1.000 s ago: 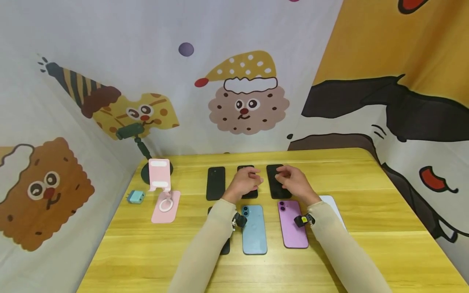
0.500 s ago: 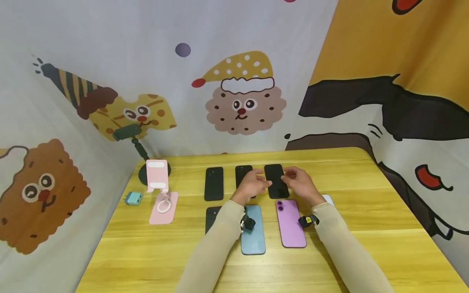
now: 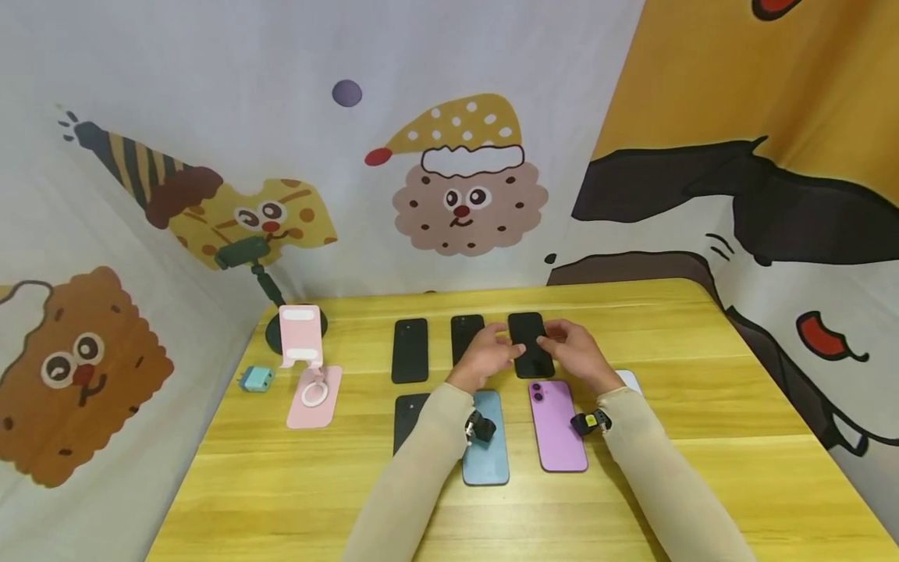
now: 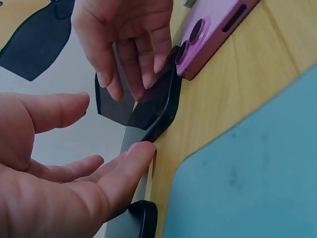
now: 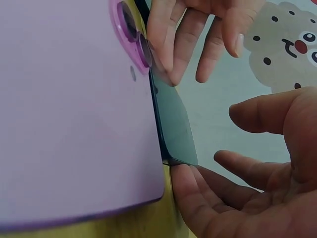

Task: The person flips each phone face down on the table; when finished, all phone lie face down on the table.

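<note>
A black phone [image 3: 530,343] lies flat, glossy screen up, at the back right of a row of phones. My left hand [image 3: 486,357] is at its left edge, fingertips against the side in the left wrist view. At the right edge is my right hand [image 3: 577,355], its fingertips touching the phone's side in the right wrist view. The fingers of both hands are loosely spread and neither thumb is pinching. A second black phone [image 3: 467,336] is partly hidden behind my left hand. In front of the glossy one lies a pink phone [image 3: 555,437], camera side up.
A blue phone [image 3: 495,460] and a dark phone [image 3: 407,414] lie partly under my left forearm. Further left are another black phone [image 3: 410,351], a pink stand [image 3: 312,406], a charger plug [image 3: 259,379] and a dark green stand [image 3: 272,289]. A white item [image 3: 629,380] shows beside my right wrist.
My left hand has moved right, from over the second black phone to the glossy one's left edge. My right hand has shifted from above that phone to its right edge.
</note>
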A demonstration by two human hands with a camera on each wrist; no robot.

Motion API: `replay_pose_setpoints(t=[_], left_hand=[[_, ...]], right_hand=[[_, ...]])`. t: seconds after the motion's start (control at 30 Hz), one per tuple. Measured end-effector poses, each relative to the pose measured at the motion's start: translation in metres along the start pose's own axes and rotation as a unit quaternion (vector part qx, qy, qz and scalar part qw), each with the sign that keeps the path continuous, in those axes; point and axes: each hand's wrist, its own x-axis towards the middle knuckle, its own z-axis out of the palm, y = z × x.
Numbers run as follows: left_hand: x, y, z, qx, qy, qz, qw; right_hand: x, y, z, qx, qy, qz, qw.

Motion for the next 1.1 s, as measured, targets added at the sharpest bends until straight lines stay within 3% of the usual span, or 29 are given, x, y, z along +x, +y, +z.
replay_pose_setpoints(t=[0.27,0.6,0.87,1.1], left_hand=[[0.004,0.0,-0.002,-0.101,-0.015,-0.005,0.9947],[0.012,-0.002,0.005,-0.222,-0.008,-0.002,0.9751],[0.018,0.0,0.018,-0.222,-0.026,0.012,0.9747],[0.019,0.003,0.026,-0.201,-0.05,-0.001,0.9783]], right_hand=[[0.003,0.0,-0.001,0.003,-0.004,-0.008,1.0],[0.0,-0.005,0.004,-0.031,-0.005,-0.021,0.9993],[-0.001,-0.009,0.004,-0.016,-0.006,-0.013,0.9998],[0.0,-0.009,0.001,0.015,-0.024,0.002,0.9996]])
